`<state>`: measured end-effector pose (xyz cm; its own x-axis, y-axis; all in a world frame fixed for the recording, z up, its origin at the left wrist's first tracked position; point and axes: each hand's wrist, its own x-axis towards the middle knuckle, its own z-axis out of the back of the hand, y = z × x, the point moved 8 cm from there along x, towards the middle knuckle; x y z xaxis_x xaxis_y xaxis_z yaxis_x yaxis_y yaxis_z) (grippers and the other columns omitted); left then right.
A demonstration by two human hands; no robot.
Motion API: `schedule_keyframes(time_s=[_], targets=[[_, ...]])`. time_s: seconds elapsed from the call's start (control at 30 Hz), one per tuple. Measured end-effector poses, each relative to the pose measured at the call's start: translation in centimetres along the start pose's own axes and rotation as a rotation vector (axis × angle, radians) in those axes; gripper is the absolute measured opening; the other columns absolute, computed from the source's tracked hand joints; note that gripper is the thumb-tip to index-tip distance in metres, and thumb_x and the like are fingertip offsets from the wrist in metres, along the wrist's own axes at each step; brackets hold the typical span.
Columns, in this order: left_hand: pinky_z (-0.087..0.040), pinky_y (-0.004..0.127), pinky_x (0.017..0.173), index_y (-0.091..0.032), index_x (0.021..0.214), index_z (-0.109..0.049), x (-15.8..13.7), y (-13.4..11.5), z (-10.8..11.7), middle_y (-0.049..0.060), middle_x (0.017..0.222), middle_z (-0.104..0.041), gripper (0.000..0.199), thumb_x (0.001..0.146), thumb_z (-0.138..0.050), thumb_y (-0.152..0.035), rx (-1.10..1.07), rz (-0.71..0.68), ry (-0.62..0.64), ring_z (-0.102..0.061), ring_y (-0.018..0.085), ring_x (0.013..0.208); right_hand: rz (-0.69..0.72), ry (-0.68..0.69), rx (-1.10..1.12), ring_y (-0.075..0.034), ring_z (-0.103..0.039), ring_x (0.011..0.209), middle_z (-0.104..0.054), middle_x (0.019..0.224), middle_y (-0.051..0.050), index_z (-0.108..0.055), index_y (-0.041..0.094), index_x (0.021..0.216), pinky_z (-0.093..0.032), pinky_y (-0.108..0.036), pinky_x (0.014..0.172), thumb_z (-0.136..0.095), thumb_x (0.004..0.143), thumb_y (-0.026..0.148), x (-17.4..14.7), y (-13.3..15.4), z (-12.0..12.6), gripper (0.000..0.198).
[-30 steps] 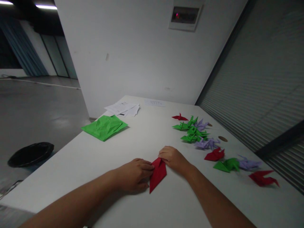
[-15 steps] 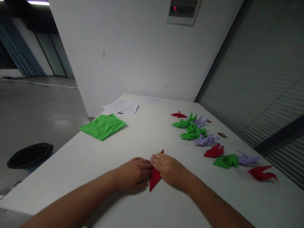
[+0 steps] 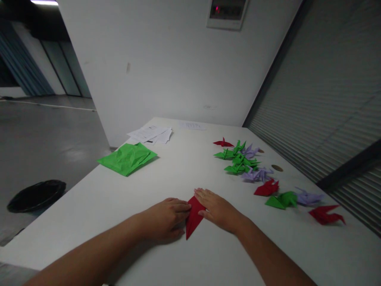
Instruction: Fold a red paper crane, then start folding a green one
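Observation:
On the table in front of me lies a folded sheet of red origami paper point(image 3: 195, 218), a narrow diamond with a pointed near end. My left hand point(image 3: 166, 219) rests at its left edge, fingers bent and pressed together with the tips holding the paper down. Over the right edge and far tip lies my right hand point(image 3: 216, 208), its fingers stretched flat and the thumb apart on the paper. The fingers of both hands hide parts of the edges.
To the right spread several folded paper cranes in green point(image 3: 242, 161), lilac point(image 3: 258, 174) and red point(image 3: 326, 214). Green paper sheets point(image 3: 127, 158) lie at the left edge, with printed white pages point(image 3: 150, 134) behind. A bin with a black liner point(image 3: 37, 194) stands on the floor at left.
My right hand has shifted right and slightly away from my left hand, exposing more of the red paper between them. My left hand stays in place.

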<state>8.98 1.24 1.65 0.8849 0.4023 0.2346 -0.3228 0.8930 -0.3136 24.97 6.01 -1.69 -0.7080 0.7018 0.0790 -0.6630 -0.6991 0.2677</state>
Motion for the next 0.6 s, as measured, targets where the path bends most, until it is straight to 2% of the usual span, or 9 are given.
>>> schedule_keyframes(time_s=[0.13,0.23,0.37,0.47,0.6], targets=[[-0.044,0.048,0.118,-0.018,0.145,-0.056,0.0,-0.1,-0.2,0.017,0.147,-0.062,0.057,0.092,-0.07,-0.031,0.005,0.016,0.028,-0.058,0.032,0.136,-0.04,0.03,-0.026,-0.03,-0.036,0.155,-0.039,0.165,-0.019,-0.041,0.016,0.16,-0.029,-0.052,0.128,-0.062,0.101,0.042,0.0,-0.6,0.1,0.068],[-0.044,0.052,0.116,-0.025,0.15,-0.053,-0.1,-0.4,-0.3,0.017,0.15,-0.058,0.059,0.095,-0.068,-0.041,0.044,0.004,0.04,-0.057,0.035,0.136,-0.045,0.053,-0.035,-0.03,-0.033,0.156,-0.036,0.166,-0.018,-0.038,0.016,0.162,-0.027,-0.053,0.129,-0.061,0.102,0.043,0.0,-0.9,0.0,0.069],[-0.043,0.057,0.114,-0.033,0.144,-0.061,-0.3,-0.7,-0.5,0.018,0.154,-0.051,0.05,0.098,-0.061,-0.054,0.116,-0.026,0.059,-0.054,0.04,0.137,-0.043,0.058,-0.034,-0.029,-0.03,0.157,-0.036,0.167,-0.016,-0.035,0.018,0.163,-0.023,-0.056,0.129,-0.053,0.106,0.039,0.0,-1.1,0.0,0.063],[-0.042,0.056,0.116,-0.032,0.142,-0.064,-0.5,-0.7,-0.4,0.018,0.156,-0.05,0.05,0.099,-0.06,-0.056,0.101,-0.035,0.067,-0.051,0.04,0.14,-0.057,0.027,-0.042,-0.029,-0.03,0.157,-0.038,0.167,-0.014,-0.037,0.021,0.162,-0.022,-0.058,0.129,-0.05,0.107,0.033,0.0,-1.5,0.2,0.058],[-0.039,0.055,0.119,-0.03,0.144,-0.062,-0.8,-0.9,-0.3,0.015,0.158,-0.049,0.051,0.098,-0.062,-0.052,0.091,-0.073,0.072,-0.05,0.039,0.143,-0.078,0.023,-0.063,-0.031,-0.027,0.158,-0.035,0.168,-0.012,-0.035,0.022,0.163,-0.021,-0.06,0.128,-0.048,0.108,0.037,0.1,-2.2,-0.1,0.059]])
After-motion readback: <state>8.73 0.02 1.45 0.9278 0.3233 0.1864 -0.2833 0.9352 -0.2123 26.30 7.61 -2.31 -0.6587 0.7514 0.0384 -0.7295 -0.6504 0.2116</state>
